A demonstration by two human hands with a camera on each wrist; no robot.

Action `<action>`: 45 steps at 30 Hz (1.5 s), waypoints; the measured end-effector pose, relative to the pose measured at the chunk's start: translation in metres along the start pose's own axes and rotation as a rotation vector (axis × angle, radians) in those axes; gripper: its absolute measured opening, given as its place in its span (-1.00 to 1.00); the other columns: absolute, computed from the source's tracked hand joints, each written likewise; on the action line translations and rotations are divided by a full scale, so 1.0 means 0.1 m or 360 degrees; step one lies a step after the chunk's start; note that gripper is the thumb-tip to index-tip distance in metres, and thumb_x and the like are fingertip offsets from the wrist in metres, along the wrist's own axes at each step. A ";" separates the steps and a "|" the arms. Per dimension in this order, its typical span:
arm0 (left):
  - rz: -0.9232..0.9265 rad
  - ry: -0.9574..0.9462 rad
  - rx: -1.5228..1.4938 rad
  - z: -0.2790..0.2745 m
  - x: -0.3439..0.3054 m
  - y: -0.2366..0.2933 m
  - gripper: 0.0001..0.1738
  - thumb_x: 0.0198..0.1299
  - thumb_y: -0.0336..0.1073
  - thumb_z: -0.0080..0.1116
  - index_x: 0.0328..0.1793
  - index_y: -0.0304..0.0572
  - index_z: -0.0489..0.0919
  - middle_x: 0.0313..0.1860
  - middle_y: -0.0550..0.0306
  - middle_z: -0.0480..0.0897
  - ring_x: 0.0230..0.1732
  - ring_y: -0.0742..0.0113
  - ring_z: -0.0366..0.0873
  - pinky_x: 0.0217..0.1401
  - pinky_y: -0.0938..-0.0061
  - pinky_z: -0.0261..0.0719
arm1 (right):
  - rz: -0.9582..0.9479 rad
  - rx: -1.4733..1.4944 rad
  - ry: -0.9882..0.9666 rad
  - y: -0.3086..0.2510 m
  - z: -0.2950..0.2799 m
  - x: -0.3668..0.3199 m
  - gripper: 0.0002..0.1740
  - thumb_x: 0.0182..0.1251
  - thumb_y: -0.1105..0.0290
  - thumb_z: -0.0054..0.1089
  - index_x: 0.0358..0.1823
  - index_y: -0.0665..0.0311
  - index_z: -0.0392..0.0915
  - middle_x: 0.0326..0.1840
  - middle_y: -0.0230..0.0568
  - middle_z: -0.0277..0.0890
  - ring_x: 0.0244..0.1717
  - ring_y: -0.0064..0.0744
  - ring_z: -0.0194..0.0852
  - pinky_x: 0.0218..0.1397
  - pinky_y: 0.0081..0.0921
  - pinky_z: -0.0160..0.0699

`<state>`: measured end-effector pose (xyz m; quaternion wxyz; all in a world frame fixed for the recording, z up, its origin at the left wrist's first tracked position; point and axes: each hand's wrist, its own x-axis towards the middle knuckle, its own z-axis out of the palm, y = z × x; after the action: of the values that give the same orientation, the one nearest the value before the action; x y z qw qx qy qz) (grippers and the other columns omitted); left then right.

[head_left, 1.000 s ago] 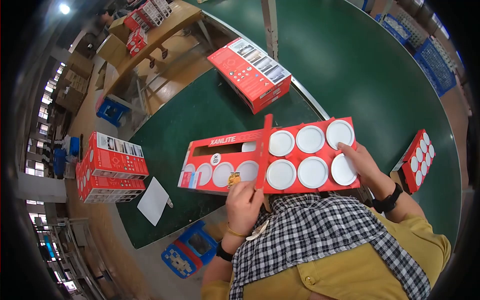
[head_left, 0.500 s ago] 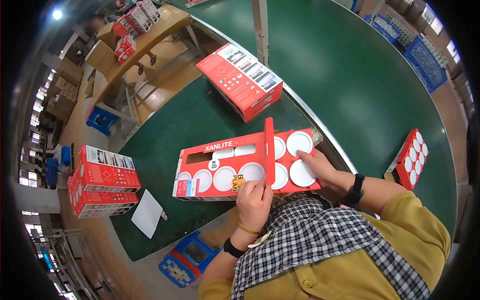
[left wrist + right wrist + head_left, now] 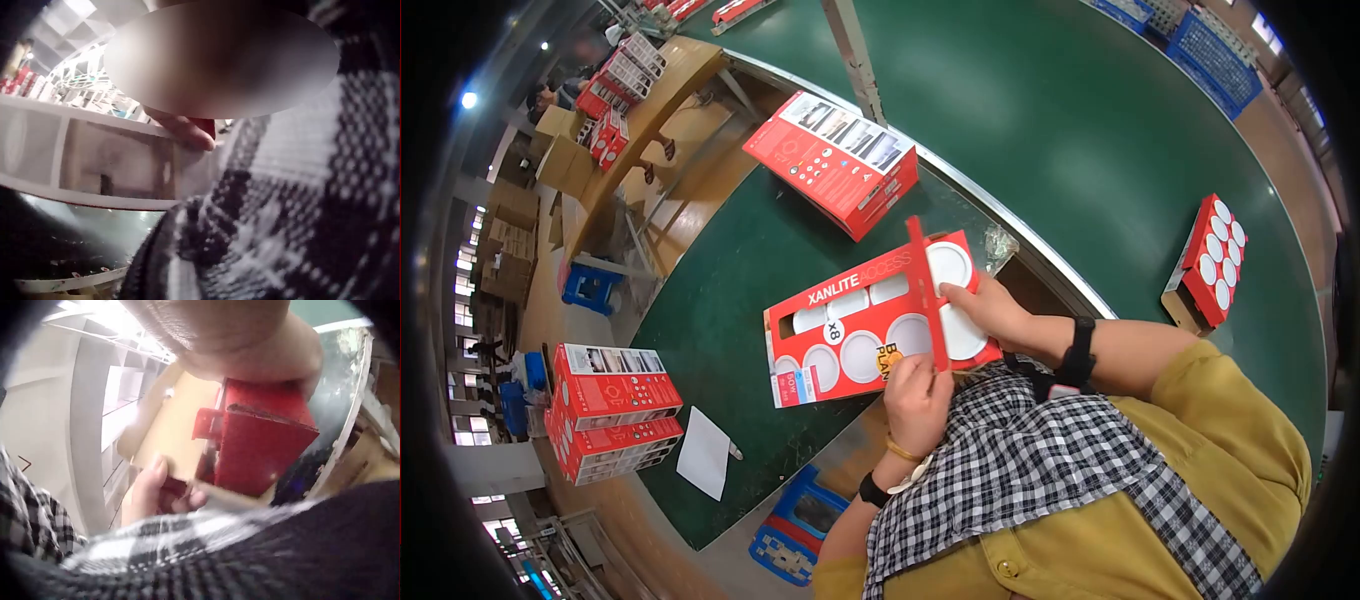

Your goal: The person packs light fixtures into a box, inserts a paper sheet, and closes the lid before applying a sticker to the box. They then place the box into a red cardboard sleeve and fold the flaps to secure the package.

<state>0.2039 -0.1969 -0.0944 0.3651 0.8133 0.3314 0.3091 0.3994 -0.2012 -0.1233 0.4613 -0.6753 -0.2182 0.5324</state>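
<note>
My left hand [image 3: 917,408] pinches the flap [image 3: 922,290] of the XANLITE carton [image 3: 870,318]; my right hand [image 3: 995,308] grips the white-disc insert [image 3: 948,262], partly inside the carton's open end. I should press squarely, holding that flap clear.

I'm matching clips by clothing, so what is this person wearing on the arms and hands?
Mustard-yellow sleeves, ending above bare forearms. The left hand is gloveless, with a thin yellowish bracelet and black wristband; the right hand, also gloveless, has a broad black wrist strap.
</note>
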 end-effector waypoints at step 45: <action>-0.0258 0.0316 -0.0662 -1.92 -0.41 -0.58 -0.72 0.38 -0.37 0.11 -0.21 -0.56 0.64 -0.22 -0.03 0.63 -0.35 0.38 0.59 -0.36 0.55 0.60 | -0.2079 -0.2357 -0.0962 -1.46 1.21 -0.80 -0.19 -0.07 0.22 0.47 0.31 0.20 0.42 0.27 -0.28 0.41 0.40 -0.24 0.27 0.52 -0.17 0.13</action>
<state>0.0184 -0.1242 -0.0473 0.5139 0.6569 0.3590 0.4189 0.2894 -0.1473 0.0421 0.0549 -0.3778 -0.9225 0.0577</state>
